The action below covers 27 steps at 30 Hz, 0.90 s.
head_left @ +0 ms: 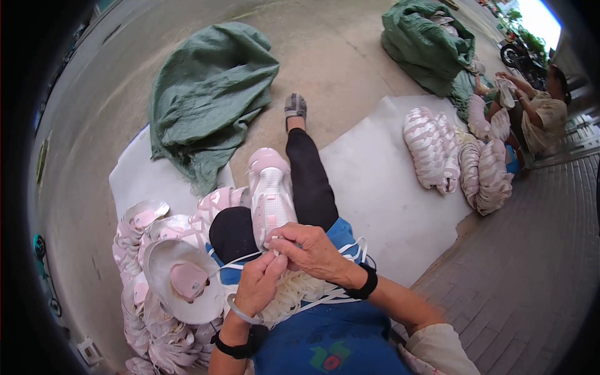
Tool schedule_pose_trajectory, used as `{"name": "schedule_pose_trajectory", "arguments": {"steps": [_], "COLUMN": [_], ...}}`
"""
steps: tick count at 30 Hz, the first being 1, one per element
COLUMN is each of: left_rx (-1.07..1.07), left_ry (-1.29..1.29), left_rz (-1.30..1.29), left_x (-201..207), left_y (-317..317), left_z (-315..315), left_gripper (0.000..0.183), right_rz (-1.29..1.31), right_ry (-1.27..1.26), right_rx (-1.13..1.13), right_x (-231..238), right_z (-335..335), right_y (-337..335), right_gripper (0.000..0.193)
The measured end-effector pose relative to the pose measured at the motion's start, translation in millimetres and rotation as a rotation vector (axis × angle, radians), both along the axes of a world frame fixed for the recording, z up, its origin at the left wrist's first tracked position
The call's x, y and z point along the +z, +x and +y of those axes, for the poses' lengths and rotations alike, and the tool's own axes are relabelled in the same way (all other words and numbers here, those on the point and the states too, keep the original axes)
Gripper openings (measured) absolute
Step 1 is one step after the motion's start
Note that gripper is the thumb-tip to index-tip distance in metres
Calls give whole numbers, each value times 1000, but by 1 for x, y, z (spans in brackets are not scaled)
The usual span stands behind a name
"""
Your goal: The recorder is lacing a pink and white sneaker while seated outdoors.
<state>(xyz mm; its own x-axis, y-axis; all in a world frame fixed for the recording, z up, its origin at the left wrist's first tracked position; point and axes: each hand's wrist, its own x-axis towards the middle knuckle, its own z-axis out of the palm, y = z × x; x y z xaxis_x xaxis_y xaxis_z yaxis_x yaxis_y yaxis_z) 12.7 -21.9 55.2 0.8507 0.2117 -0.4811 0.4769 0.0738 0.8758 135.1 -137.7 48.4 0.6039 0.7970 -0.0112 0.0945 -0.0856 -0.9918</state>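
A pink-and-white shoe upper [270, 187] lies over my lap, its toe pointing away from me. My left hand [259, 282] is closed at its near end, thumb and forefinger pinching a white shoelace. Fingertips of my right hand [312, 251] meet it there, closed over the upper's near edge; what they grip is hidden. More white laces [294, 290] lie bunched on my blue apron [325, 331], with loose strands trailing to both sides.
Nested pink-and-white uppers [187, 281] are piled at my left. Bundled uppers [431, 150] lie on a white sheet [381, 181] at right. Green sacks [212, 94] stand ahead, left and right. Beyond the right-hand bundles a person [544, 119] sits handling a pale piece.
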Motion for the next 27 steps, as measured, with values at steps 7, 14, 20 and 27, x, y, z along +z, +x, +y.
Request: {"name": "schedule_pose_trajectory", "arguments": {"steps": [7, 14, 20, 27], "left_rx": [319, 99, 340, 527], "left_ry": [-333, -296, -495, -118], "left_rz": [-48, -224, -22, -131], "left_x": [6, 11, -3, 44], "left_y": [-18, 12, 3, -46], "left_z": [12, 3, 6, 72], "left_gripper": [20, 42, 19, 20], "right_rz": [501, 232, 134, 117], "right_ry": [73, 69, -64, -402], "right_rx": [71, 7, 27, -106], "right_x": [-11, 3, -3, 27], "right_z": [-3, -11, -8, -26], "right_y": [-2, 3, 9, 75], "right_gripper": [24, 24, 26, 22]}}
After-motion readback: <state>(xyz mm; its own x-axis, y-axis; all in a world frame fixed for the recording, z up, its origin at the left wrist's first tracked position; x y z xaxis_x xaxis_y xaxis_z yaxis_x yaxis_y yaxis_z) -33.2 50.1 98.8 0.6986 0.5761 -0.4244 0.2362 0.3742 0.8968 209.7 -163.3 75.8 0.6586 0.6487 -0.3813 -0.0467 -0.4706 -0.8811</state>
